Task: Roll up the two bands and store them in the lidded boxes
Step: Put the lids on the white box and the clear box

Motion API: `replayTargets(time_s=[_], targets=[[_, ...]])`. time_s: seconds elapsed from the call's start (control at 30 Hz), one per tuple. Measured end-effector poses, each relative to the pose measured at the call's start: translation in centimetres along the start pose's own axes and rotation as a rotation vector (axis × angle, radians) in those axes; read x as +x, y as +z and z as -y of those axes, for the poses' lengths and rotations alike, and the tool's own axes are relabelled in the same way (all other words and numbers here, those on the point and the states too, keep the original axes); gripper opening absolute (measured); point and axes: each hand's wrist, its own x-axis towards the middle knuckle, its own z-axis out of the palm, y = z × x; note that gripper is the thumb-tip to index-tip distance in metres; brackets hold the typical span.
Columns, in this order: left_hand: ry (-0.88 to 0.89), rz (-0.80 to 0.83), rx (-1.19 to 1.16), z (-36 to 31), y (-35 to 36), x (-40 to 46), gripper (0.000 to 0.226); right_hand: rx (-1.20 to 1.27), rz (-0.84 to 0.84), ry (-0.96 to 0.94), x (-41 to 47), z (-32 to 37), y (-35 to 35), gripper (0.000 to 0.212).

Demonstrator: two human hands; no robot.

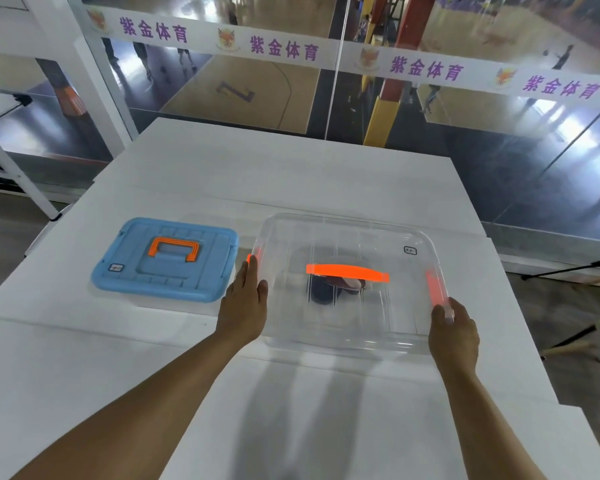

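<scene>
A clear plastic box (347, 327) with a clear lid and an orange handle (347, 273) stands on the white table (222, 174). Through the lid a dark rolled band (326, 289) with a reddish part shows inside. My left hand (245, 299) lies flat against the box's left side, fingers straight, by the left orange latch (253, 254). My right hand (452, 332) grips the right front corner, thumb by the right orange latch (432, 285). To the left a second box with a blue lid (167, 259) and an orange handle stands shut.
The white table ends at a glass wall (326, 81) with a white banner strip; a sports court lies beyond. A dark stand leg (568, 268) shows off the table's right edge. A white frame (14, 168) stands at the left.
</scene>
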Motion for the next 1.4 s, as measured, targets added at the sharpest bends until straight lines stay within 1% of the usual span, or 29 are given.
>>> replayTargets(time_s=[0.1,0.13,0.2,0.23,0.27,0.33,0.37,0.4,0.47,0.53,0.6,0.73,0.83,1.1,1.27,1.4], targets=[[-0.154,-0.047,-0.170,-1.0,0.2,-0.3,0.058,0.097,0.020,0.057,0.3,0.3,-0.5,0.043],[-0.226,-0.064,-0.227,-1.3,0.1,-0.4,0.062,0.133,0.033,0.089,0.6,0.4,-0.6,0.045],[-0.354,-0.060,-0.363,-1.8,-0.1,-0.2,0.071,0.229,0.075,0.189,1.5,0.4,-0.7,0.057],[-0.391,-0.047,-0.420,-1.7,-0.2,-0.1,0.073,0.279,0.101,0.241,1.9,0.3,-0.6,0.062],[-0.390,-0.040,-0.450,-1.6,-0.3,0.0,0.071,0.324,0.129,0.279,2.3,0.1,-0.5,0.062],[-0.326,-0.069,-0.445,-1.4,-0.4,0.1,0.055,0.411,0.166,0.319,2.6,-0.3,-0.2,0.049],[-0.285,-0.109,-0.427,-1.3,-0.4,0.1,0.049,0.447,0.161,0.322,2.6,-0.4,-0.1,0.043],[-0.237,-0.155,-0.401,-1.3,-0.5,0.1,0.047,0.469,0.131,0.303,2.5,-0.4,0.1,0.040],[-0.160,-0.223,-0.342,-1.4,-0.5,0.1,0.051,0.466,0.033,0.213,2.2,-0.2,0.3,0.042],[-0.118,-0.255,-0.299,-1.4,-0.4,0.1,0.050,0.426,-0.047,0.118,1.8,0.2,0.5,0.045],[-0.093,-0.270,-0.278,-1.2,-0.2,0.1,0.047,0.382,-0.084,0.069,1.6,0.1,0.8,0.044],[-0.071,-0.292,-0.222,-1.5,-0.4,0.0,0.044,0.335,-0.126,0.030,1.7,0.0,1.2,0.038],[-0.016,-0.291,-0.176,-1.8,-0.7,-0.2,0.040,0.299,-0.156,0.011,1.6,0.1,1.4,0.035],[0.022,-0.261,-0.116,-1.9,-1.6,0.3,0.036,0.285,-0.152,0.006,0.9,0.6,1.6,0.039],[0.041,-0.233,-0.085,-2.2,-2.1,0.0,0.039,0.174,-0.128,-0.041,0.9,0.5,1.3,0.039],[0.069,-0.164,-0.038,-1.9,-2.6,-0.6,0.049,0.100,-0.088,-0.058,1.1,0.9,0.9,0.039]])
